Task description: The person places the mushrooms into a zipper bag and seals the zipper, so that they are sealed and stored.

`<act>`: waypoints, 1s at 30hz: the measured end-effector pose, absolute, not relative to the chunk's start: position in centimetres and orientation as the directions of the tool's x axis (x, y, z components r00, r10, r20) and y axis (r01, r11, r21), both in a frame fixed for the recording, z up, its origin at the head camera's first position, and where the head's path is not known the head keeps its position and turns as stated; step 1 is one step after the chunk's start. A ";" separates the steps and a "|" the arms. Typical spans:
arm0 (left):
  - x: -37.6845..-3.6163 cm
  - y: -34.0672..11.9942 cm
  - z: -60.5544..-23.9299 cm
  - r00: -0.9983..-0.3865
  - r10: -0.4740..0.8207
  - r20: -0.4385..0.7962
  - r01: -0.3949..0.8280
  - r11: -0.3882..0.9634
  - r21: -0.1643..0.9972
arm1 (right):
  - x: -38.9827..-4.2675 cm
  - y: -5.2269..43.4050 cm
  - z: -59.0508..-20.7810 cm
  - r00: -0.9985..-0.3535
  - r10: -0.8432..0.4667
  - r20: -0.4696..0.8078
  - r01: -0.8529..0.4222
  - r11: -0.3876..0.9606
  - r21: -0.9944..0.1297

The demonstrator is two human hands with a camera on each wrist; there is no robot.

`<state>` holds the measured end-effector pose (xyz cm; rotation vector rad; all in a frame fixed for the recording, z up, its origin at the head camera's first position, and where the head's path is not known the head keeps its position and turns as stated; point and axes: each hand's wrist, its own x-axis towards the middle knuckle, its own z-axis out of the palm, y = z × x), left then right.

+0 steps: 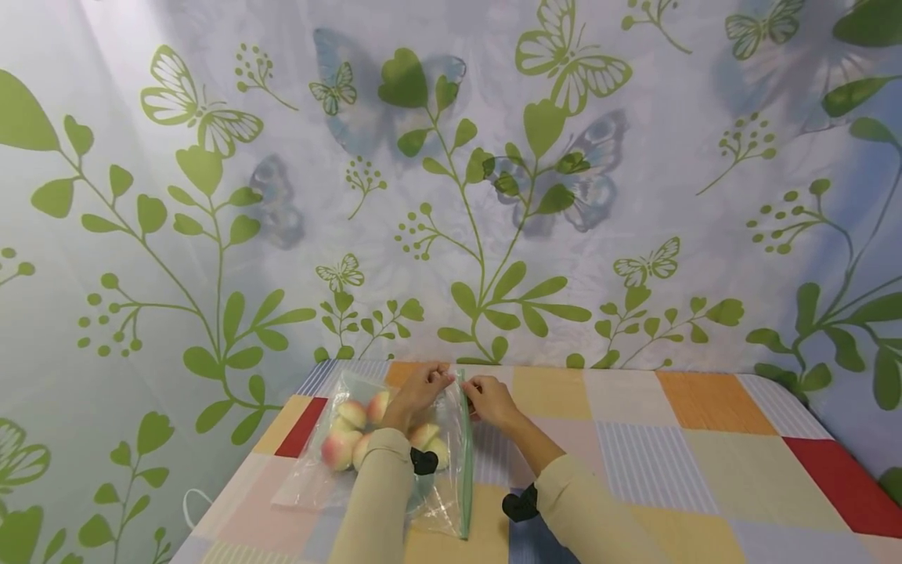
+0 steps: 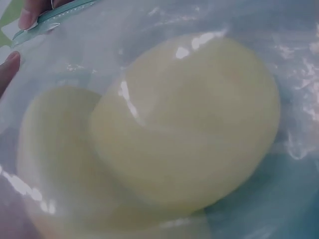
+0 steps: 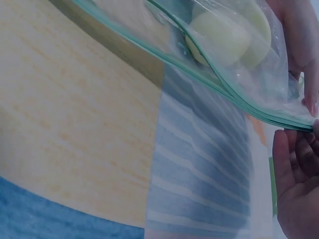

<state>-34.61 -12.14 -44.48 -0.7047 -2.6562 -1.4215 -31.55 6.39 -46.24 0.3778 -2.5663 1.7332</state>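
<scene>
Up close, left wrist cam shows 2 peaches (image 2: 184, 124) in bag (image 2: 299, 59).

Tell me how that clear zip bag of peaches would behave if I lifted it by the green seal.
The zip bag looks like thin, crinkled film, so it would probably sag. The round peaches lie loose inside and would likely roll toward the bottom. Part of the green seal gapes, so fruit might slip out if it tilts.
</scene>
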 end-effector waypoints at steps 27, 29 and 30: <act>-34.8 -12.1 -44.6 -0.924 0.319 0.212 0.355 0.503 0.788 | -30.3 7.3 -47.1 -0.956 -0.265 0.124 -0.214 0.347 -0.913; -34.8 -12.2 -44.7 -0.923 0.324 0.210 0.355 0.497 0.792 | -30.1 7.4 -47.2 -0.952 -0.274 0.133 -0.228 0.351 -0.908; -34.8 -12.2 -44.7 -0.921 0.328 0.211 0.356 0.491 0.795 | -30.0 7.4 -47.3 -0.951 -0.278 0.131 -0.229 0.353 -0.907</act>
